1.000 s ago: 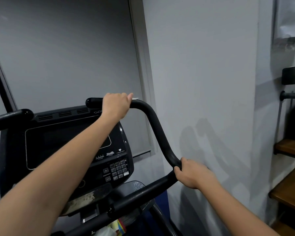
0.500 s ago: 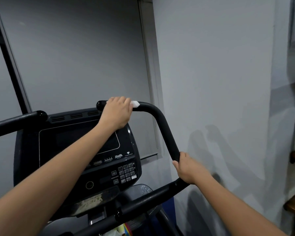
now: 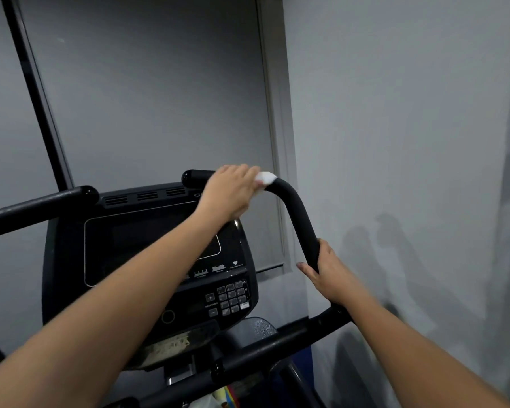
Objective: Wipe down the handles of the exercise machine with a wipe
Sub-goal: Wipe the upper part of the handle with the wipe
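Your left hand [image 3: 231,191] is curled over the top of the right handle [image 3: 299,214], and it presses a white wipe [image 3: 265,178] onto the bar. The wipe pokes out past your fingers, right where the bar starts to bend down. Your right hand [image 3: 329,276] is wrapped around the same handle lower down, with the thumb on one side and the fingers on the other. That grip looks like it keeps the bar from swinging. The other handle [image 3: 39,203] sits far to the left, and no hand is on it. The screen [image 3: 147,251] with its buttons is just under your left arm. Some things could go wrong here. The wipe is small and bunched up, so it could slip out from under your fingers as you slide around the bend, and then bare skin would rub the bar. Your right hand covers part of the handle, so that part could get missed if you do not move it. Your arm could also bump the buttons if you lean in.
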`<state>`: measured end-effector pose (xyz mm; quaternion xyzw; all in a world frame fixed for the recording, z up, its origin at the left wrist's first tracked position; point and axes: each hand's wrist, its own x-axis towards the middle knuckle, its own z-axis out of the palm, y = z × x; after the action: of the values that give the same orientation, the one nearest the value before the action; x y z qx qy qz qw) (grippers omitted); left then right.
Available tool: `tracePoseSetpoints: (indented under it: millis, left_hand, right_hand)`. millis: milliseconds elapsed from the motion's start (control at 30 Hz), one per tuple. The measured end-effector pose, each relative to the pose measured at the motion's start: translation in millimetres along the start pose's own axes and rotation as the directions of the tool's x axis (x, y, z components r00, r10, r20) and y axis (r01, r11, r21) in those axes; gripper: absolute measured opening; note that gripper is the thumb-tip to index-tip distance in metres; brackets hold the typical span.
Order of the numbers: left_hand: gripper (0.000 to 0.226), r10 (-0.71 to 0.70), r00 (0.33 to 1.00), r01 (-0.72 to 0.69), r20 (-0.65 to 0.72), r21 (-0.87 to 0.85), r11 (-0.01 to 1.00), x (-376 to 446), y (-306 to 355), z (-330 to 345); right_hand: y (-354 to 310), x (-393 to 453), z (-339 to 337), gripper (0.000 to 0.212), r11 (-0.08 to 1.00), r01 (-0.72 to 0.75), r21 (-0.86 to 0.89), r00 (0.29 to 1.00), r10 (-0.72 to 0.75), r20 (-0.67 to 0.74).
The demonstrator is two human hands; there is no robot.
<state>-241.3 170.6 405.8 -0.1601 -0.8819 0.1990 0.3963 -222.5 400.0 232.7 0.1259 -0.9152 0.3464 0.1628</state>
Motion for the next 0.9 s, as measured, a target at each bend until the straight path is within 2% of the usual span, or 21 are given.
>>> tracePoseSetpoints:
  millis: [67, 133, 233, 300, 400, 600, 767, 900]
  left_hand:
    - [0.045, -0.038, 0.999, 0.037, 0.027, 0.035, 0.999, -9, -30, -8]
    - [0.053, -0.019, 0.998, 0.015, 0.054, 0.073, 0.997, -22, -61, -11]
    - [0.061, -0.058, 0.998, 0.057, 0.033, 0.009, 0.998, -40, -86, -10]
    - [0.055, -0.075, 0.997, 0.075, -0.008, -0.045, 0.996, -42, -83, -8]
    - [0.044, -0.006, 0.998, 0.007, -0.069, 0.014, 1.0, -32, -56, -5]
    - [0.027, 0.072, 0.996, -0.071, -0.044, 0.026, 0.997, 19, 18, 10]
    - [0.033, 0.183, 0.983, -0.181, -0.03, 0.051, 0.982, 28, 36, 12]
    - [0.043, 0.082, 0.996, -0.082, 0.041, -0.006, 0.997, 17, -4, -6]
  right_hand:
    - [0, 0, -1, 0.076, 1.0, 0.004, 0.0, 1.0, -0.004, -0.004]
    - [0, 1, -1, 0.076, 1.0, -0.008, -0.005, 1.0, 0.008, -0.005]
    - [0, 3, 0, 0.074, 0.999, -0.024, -0.026, 1.0, 0.024, -0.008]
    - [0, 3, 2, 0.073, 0.999, -0.025, -0.032, 1.0, 0.024, -0.014]
    - [1, 4, 3, 0.072, 0.999, -0.026, -0.046, 0.999, 0.025, -0.025]
    - [4, 6, 7, 0.065, 0.998, -0.018, -0.058, 0.999, 0.015, -0.046]
    - [4, 7, 7, 0.063, 0.998, -0.028, -0.051, 0.999, 0.026, -0.035]
    - [2, 6, 6, 0.064, 0.997, -0.027, -0.071, 0.999, 0.024, -0.038]
